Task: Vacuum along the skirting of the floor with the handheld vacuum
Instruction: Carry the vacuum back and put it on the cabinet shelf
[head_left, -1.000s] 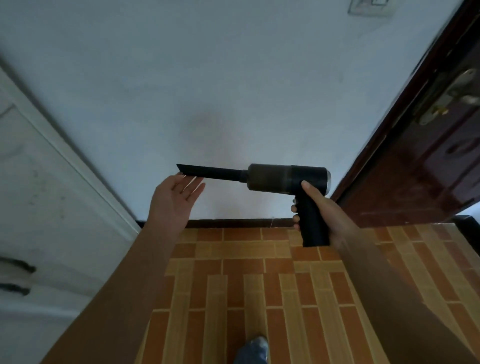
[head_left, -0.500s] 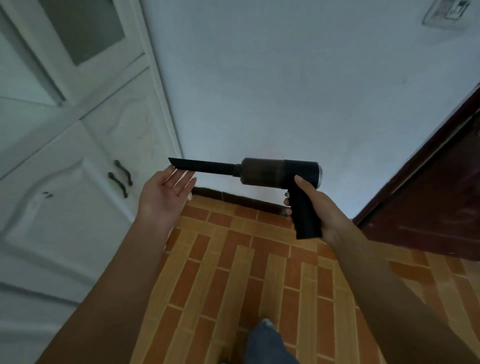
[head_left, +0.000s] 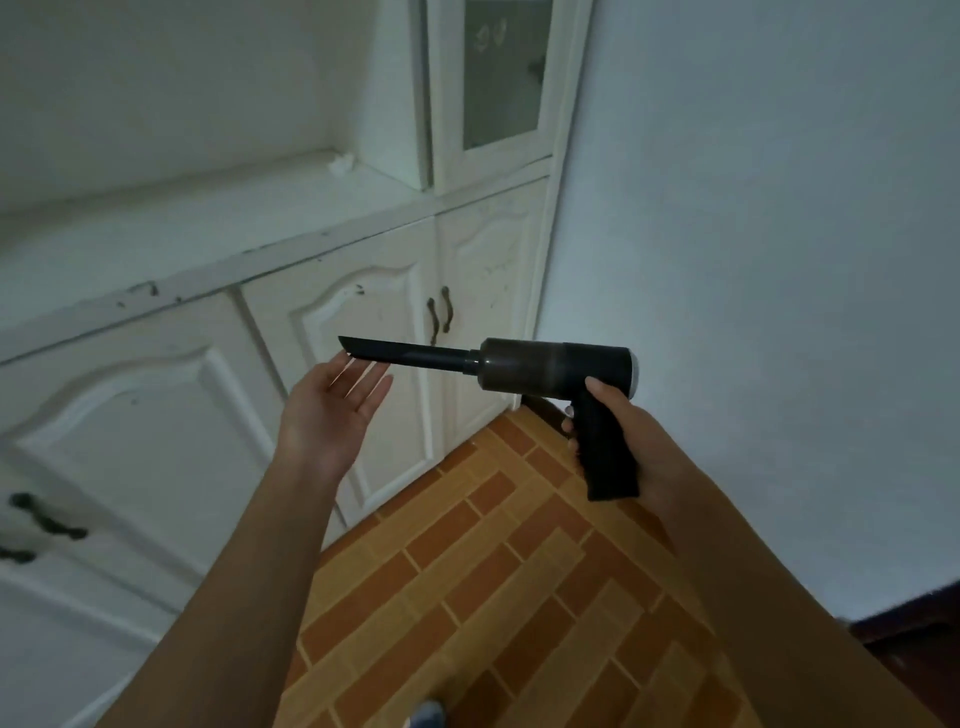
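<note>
My right hand (head_left: 631, 441) grips the pistol handle of a dark handheld vacuum (head_left: 540, 371), held level at chest height. Its long narrow nozzle (head_left: 400, 352) points left. My left hand (head_left: 332, 410) is open, palm up, with straight fingers just under the nozzle tip; whether they touch it I cannot tell. The dark skirting (head_left: 543, 408) shows only as a short strip at the foot of the wall, in the corner behind the vacuum, and again at the lower right (head_left: 909, 618). The vacuum is well above the floor.
White cabinets (head_left: 363, 322) with dark handles fill the left side, under a ledge and a glass-fronted upper door. A pale wall (head_left: 753, 260) runs along the right. The floor (head_left: 493, 571) is orange and brown brick-pattern tile. A shoe tip (head_left: 426, 714) shows at the bottom edge.
The view has swung left: the dark door at the right has gone out of sight and the white cabinets now fill the left. Both hands keep the same pose on the vacuum.
</note>
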